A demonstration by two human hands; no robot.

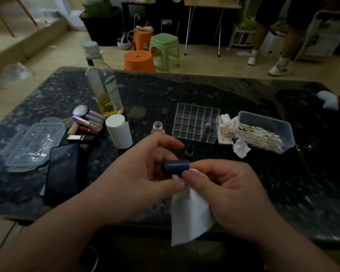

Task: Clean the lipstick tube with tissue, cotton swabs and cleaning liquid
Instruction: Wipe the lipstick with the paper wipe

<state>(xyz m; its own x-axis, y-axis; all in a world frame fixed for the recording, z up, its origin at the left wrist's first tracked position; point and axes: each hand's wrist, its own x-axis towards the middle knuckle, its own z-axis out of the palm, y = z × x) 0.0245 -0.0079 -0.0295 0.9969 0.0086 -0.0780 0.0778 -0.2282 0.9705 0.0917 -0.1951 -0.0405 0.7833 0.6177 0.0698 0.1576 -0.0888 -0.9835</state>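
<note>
My left hand [145,173] pinches a dark blue lipstick tube part [176,166], lying sideways above the table's near edge. My right hand [230,195] grips a white tissue [188,214] and holds it against the tube's right end, with the tissue hanging down. A small dark lipstick base [189,150] stands on the table just behind the hands. Behind my left hand stands a small open clear bottle [157,128]. Cotton swabs [261,137] fill a clear tub [267,122] at the right. Stained used tissues [229,130] lie beside it.
On the dark speckled table [185,91] stand a clear grid organiser [194,118] holding one tube, a white tissue roll [119,131], a tall bottle of yellow liquid [106,89], several lipsticks [87,122], a plastic lid [33,142] and a phone [63,171]. Stools and a person's legs [273,36] are beyond.
</note>
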